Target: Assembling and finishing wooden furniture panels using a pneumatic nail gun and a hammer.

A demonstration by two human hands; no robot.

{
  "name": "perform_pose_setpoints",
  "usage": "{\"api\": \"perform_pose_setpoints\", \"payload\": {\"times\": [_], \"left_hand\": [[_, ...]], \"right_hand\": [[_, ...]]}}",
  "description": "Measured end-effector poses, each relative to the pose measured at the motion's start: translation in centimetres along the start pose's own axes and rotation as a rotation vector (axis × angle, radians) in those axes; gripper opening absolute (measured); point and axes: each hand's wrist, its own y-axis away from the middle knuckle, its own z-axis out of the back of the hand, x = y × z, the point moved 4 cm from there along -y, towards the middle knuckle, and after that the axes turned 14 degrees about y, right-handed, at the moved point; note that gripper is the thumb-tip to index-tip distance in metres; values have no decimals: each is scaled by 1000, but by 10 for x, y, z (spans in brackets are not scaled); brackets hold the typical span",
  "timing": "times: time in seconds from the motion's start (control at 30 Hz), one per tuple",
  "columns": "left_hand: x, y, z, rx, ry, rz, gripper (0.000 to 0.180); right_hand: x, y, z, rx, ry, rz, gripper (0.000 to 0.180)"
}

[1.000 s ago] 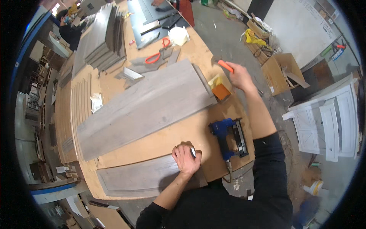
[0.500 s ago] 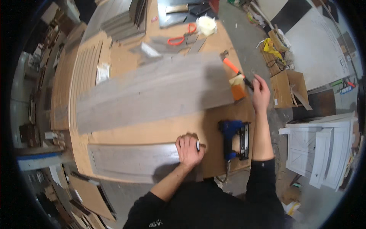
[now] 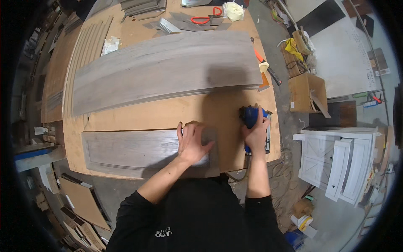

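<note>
While the right hand (image 3: 255,133) wraps its fingers around the blue nail gun (image 3: 252,119), the tool sits on the counter (image 3: 168,113) near its right edge, just beside the end of a grey framed door panel (image 3: 138,152). The grip is closed over the gun's body, and a dark hose runs off the counter edge below it. The left hand (image 3: 191,143) lies flat on that panel's right end, fingers spread wide and pressing down, holding nothing. The panel lies lengthwise along the near edge of the counter, its recessed middle facing up.

Farther back, a long grey board (image 3: 168,67) lies across the middle of the counter, well apart from the panel, with bare plywood between them. At the board's right end sit an orange-handled knife (image 3: 261,56) and a small pale scrap, touching or nearly touching its corner. Beyond the board, at the far side, are red-handled pliers (image 3: 203,19), a roll of pale tape (image 3: 233,10), and a few loose grey offcuts (image 3: 176,24). Ribbed moulding strips (image 3: 86,46) lie along the counter's left part.

On the floor to the right stands an open cardboard box (image 3: 306,90), and nearer the person a white cabinet door unit (image 3: 340,161) lies on its back. Plywood scraps (image 3: 82,201) lean by the counter's near left corner.
</note>
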Motion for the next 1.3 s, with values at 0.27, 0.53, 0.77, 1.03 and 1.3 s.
{"api": "perform_pose_setpoints", "payload": {"times": [0.27,0.53,0.77,1.03,1.3], "left_hand": [[25,7,-9,3,-43,68,73],[25,4,-8,32,3,82,71],[29,6,-12,-22,30,33,73],[24,1,-10,32,33,56,70],[27,6,-2,63,-32,91,73]], "right_hand": [[15,12,86,701,-675,130,77],[76,31,43,771,-343,120,61],[79,28,35,774,-308,107,55],[81,22,35,800,-201,111,47],[54,9,46,450,-206,256,67]]}}
